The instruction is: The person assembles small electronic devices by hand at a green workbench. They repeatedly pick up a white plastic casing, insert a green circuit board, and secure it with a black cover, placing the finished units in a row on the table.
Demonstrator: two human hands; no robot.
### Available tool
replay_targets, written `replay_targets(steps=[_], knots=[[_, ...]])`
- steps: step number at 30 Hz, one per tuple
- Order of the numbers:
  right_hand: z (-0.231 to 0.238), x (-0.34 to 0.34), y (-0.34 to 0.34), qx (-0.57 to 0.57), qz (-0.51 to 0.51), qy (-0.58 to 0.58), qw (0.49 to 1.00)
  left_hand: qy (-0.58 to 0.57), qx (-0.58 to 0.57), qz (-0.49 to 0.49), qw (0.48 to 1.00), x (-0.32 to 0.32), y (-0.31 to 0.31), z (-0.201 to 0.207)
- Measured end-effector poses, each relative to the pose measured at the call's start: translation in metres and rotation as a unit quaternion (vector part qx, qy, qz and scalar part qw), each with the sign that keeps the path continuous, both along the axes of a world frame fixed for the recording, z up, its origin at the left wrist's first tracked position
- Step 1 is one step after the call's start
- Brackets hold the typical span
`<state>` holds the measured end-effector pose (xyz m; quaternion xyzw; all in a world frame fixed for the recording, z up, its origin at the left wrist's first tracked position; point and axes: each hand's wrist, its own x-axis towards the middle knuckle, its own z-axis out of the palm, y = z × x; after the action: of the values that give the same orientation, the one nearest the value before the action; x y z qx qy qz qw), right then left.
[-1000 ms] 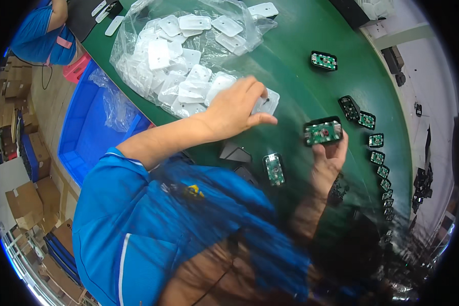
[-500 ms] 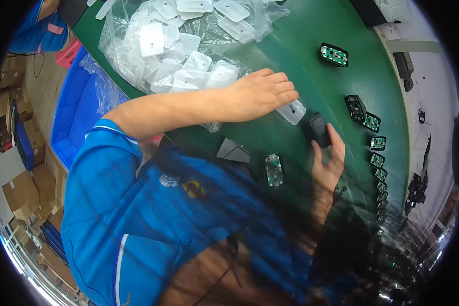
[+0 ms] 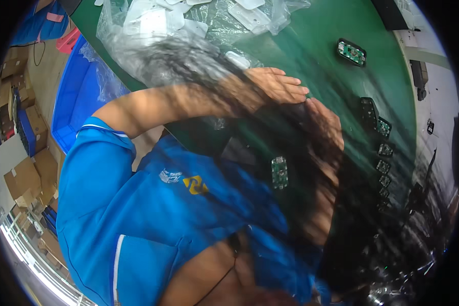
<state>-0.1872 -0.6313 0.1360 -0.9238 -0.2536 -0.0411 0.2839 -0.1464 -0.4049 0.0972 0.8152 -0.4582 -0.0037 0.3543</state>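
Observation:
My left hand reaches across from the left, its fingers held together and curved downward. Opposite it, the raised fingertips of my right hand nearly meet those of the left. A dark shape, seemingly the black plastic case, lies between the palms, mostly hidden by hands and loose dark hair. Nearer my body, a green circuit board rests on the table. A dark grey angular block sits to its left, blurred by the hair. Translucent white plastic covers are heaped beyond my left forearm.
The green table carries a black case with a board at the far right. Several more cases with boards run down the right edge, near a black case half. Left of the table stands a blue bin; cardboard boxes lie beyond.
My right hand has moved up to meet my left, and the black case it held is now mostly hidden. The white cover near my left fingers no longer shows. Hair has swung across the view.

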Motion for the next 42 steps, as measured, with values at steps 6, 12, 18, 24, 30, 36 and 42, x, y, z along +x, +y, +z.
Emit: replay_targets(steps=[6,12,18,24,30,36,42], knots=[[-0.016,-0.007,0.001,-0.035,-0.028,-0.051,0.998,-0.119,0.071,0.042,0.989,-0.011,-0.005,0.001],[-0.009,0.006,-0.011,0.088,-0.01,0.047,0.995,-0.231,0.074,0.072,0.967,-0.019,-0.029,0.002],[0.011,0.034,-0.033,0.213,-0.061,0.327,0.919,-0.141,0.045,0.095,0.984,0.012,-0.047,0.008],[0.007,0.039,-0.052,0.375,-0.199,0.168,0.89,0.109,-0.048,0.233,0.965,0.087,-0.057,0.027],[0.036,-0.006,-0.094,0.36,-0.31,0.047,0.879,0.347,-0.065,0.271,0.895,0.176,-0.056,-0.007],[0.027,-0.073,-0.158,0.315,-0.419,0.009,0.851,0.297,0.004,0.339,0.893,0.173,-0.045,0.003],[0.016,-0.121,-0.147,0.119,-0.454,0.021,0.883,-0.001,0.118,0.38,0.917,0.168,-0.048,0.013]])
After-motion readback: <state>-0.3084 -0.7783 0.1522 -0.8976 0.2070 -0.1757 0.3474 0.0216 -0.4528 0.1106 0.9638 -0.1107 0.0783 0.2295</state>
